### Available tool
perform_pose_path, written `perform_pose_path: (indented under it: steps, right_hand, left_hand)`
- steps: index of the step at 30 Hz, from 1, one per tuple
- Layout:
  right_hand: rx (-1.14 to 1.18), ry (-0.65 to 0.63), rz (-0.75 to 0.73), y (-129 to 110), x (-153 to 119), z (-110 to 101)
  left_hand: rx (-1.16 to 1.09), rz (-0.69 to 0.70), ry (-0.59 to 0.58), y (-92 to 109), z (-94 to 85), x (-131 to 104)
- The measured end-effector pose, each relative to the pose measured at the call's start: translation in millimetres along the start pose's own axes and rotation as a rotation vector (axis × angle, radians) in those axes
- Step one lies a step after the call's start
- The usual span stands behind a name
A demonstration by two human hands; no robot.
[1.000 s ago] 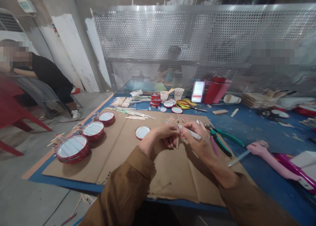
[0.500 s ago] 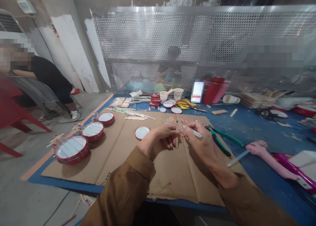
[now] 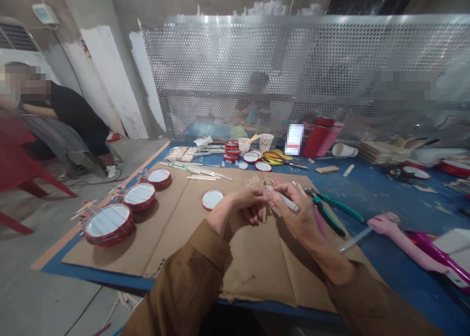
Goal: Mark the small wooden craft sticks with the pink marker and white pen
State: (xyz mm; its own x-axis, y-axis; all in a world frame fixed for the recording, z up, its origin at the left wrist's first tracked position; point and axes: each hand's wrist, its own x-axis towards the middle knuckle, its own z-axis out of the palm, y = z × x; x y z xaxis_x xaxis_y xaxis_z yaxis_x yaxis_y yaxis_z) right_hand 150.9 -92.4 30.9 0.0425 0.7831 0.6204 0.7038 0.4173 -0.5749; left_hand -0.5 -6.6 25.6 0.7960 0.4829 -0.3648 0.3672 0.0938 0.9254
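Observation:
My left hand point(image 3: 250, 202) pinches a flat wooden stick point(image 3: 264, 214), held upright over the brown cardboard point(image 3: 253, 267). In my right hand point(image 3: 295, 211) is a white marker point(image 3: 288, 202), its front end at the stick near my left fingertips. Behind both hands lies a pile of small coloured bands point(image 3: 254, 180), partly hidden. A round red-rimmed lid point(image 3: 212, 199) rests on the cardboard left of my hands. Pliers with green handles point(image 3: 340, 207) lie just right of my right hand.
Three red drum-like tins point(image 3: 109, 222) line the cardboard's left side. A pink glue gun point(image 3: 407, 240) is at the right. Cups point(image 3: 266, 142), a lit phone point(image 3: 294, 139) and a red bottle point(image 3: 317, 137) stand at the back. A person point(image 3: 75, 113) sits at far left.
My right hand and the marker have shifted slightly left, closer to the stick and my left fingers. The whole view has moved down a little.

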Motion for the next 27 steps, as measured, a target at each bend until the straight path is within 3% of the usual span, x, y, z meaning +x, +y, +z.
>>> perform_pose_path:
  steps: [27]
  right_hand:
    - [-0.053,-0.022,-0.009,1.4,-0.5,-1.3]
  left_hand:
    - [0.011,0.005,-0.028,-3.5,-3.0,4.6]
